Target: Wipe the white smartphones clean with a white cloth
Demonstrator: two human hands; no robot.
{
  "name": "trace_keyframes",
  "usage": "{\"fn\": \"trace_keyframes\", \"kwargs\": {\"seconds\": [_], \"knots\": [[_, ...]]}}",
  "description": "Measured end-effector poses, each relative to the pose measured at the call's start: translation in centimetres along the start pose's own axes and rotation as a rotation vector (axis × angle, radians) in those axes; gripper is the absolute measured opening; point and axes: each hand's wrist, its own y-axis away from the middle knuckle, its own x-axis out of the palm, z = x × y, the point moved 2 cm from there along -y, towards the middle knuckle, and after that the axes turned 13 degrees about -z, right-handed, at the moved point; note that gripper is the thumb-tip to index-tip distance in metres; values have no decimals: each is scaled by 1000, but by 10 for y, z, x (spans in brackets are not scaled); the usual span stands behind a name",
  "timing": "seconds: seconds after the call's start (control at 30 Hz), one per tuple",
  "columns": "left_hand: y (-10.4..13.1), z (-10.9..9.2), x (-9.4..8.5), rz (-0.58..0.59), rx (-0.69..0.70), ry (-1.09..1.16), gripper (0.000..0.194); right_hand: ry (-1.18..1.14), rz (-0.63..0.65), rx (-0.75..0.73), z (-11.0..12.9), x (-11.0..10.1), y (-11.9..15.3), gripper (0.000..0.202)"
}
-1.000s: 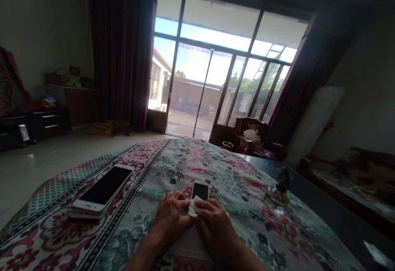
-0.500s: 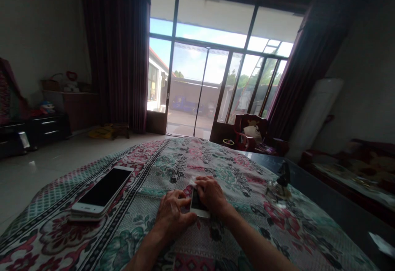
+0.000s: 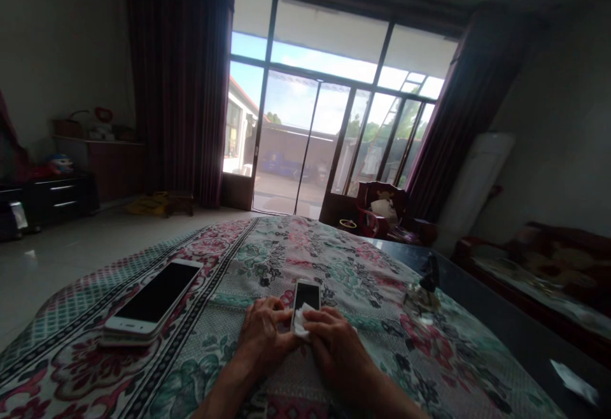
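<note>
A small white-framed smartphone [image 3: 308, 293] lies face up on a floral tablecloth [image 3: 248, 279], its dark screen toward me. My left hand [image 3: 264, 330] steadies it, with thumb and fingers closed along its left side and lower edge. A crumpled white tissue [image 3: 300, 321] is pressed on the lower part of the screen under the fingers of my right hand [image 3: 337, 341], which hide part of the phone. To the left, a larger white phone [image 3: 155, 297] rests on top of another flat pale device, mostly covered.
On the right stands a clear bottle with a black spray head [image 3: 424, 293]. A white paper piece [image 3: 573, 381] lies on the dark tabletop [image 3: 520, 336] beyond the cloth. Further back are a wooden chair [image 3: 382, 209] and glass doors [image 3: 296, 145].
My right hand has slid with the tissue from the phone's upper end down toward its lower end, uncovering the top of the screen. My left hand stays at the phone's side.
</note>
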Motion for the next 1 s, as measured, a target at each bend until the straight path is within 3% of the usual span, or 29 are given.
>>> {"fn": "trace_keyframes", "kwargs": {"seconds": [0.37, 0.67, 1.0], "knots": [[-2, 0, -1, 31, -2, -1, 25, 117, -121, 248, -54, 19, -50, 30], [-1, 0, -3, 36, 18, 9, 30, 175, -91, 200, -49, 13, -38, 23], [-2, 0, 1, -71, 6, 31, 17, 168, -91, 206, -55, 13, -38, 17]]}}
